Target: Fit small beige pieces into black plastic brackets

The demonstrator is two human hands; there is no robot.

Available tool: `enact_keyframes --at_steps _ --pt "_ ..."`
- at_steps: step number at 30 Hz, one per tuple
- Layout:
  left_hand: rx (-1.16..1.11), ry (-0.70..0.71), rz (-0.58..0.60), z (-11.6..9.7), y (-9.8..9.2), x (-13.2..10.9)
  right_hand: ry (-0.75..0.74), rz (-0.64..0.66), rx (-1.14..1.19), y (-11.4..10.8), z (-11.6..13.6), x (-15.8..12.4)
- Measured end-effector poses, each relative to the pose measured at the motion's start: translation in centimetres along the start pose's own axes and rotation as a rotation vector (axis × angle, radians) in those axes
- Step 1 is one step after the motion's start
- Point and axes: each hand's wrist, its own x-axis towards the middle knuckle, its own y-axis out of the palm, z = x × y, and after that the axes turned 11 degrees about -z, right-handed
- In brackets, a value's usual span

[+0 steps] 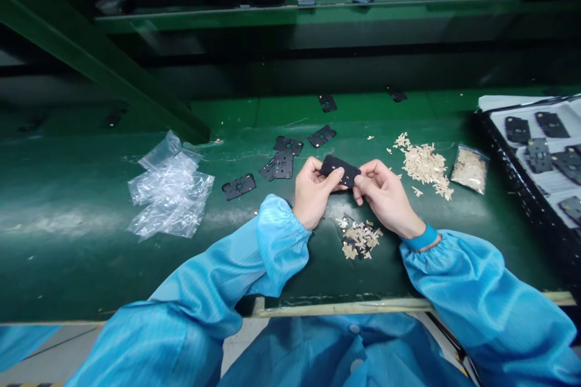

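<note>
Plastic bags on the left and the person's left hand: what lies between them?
Head view: one flat black part lies on the green bench between the plastic bags and the left hand.

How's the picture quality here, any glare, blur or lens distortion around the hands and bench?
Head view: soft overhead light, weak shadows; pale sheen on the green bench at left and the clear bags; wide-angle bend slightly bows the far shelf; left hand, right hand and the black plate they hold look sharp.
</note>
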Motion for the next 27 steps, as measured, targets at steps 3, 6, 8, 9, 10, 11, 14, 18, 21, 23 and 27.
enact_keyframes --at_steps 3,6,8,9,10,11,14,18,21,23,27 --pt "0.028 -0.003 0.008 -0.1 0.0 0.1 0.015 0.028 -0.021 -0.1 0.2 -0.1" --pt "0.068 -0.031 0.076 -0.3 -0.1 0.3 0.039 0.048 -0.089 -0.5 1.0 0.1" --pt "0.06 -0.037 0.101 -0.2 -0.2 0.5 0.103 0.075 -0.157 -1.0 1.8 0.7" --pt "0.034 -0.029 0.091 -0.2 -0.2 0.7 0.148 0.08 -0.171 -1.3 2.2 1.1" --pt "-0.003 -0.016 0.067 -0.1 -0.2 0.9 0.183 0.066 -0.15 -1.5 2.5 1.6" --pt "-0.041 -0.002 0.036 0.0 -0.2 1.0 0.194 0.032 -0.098 -1.7 2.8 2.1" --pt "-0.094 0.023 -0.024 0.2 -0.3 1.3 0.152 -0.068 0.028 -1.6 2.6 3.0" --pt "0.017 0.049 0.029 0.0 -0.6 1.7 0.034 -0.01 -0.226 -0.8 0.8 2.3" --pt "0.236 0.181 0.116 -1.2 0.0 4.0 -0.056 0.023 -0.299 -0.3 0.1 1.6" --pt "0.451 0.346 0.19 -2.1 1.1 7.0 -0.068 -0.003 -0.266 -0.3 0.2 1.5" --pt "0.984 0.624 0.229 -2.9 4.9 14.2 -0.053 -0.049 -0.188 -0.6 0.5 1.9"
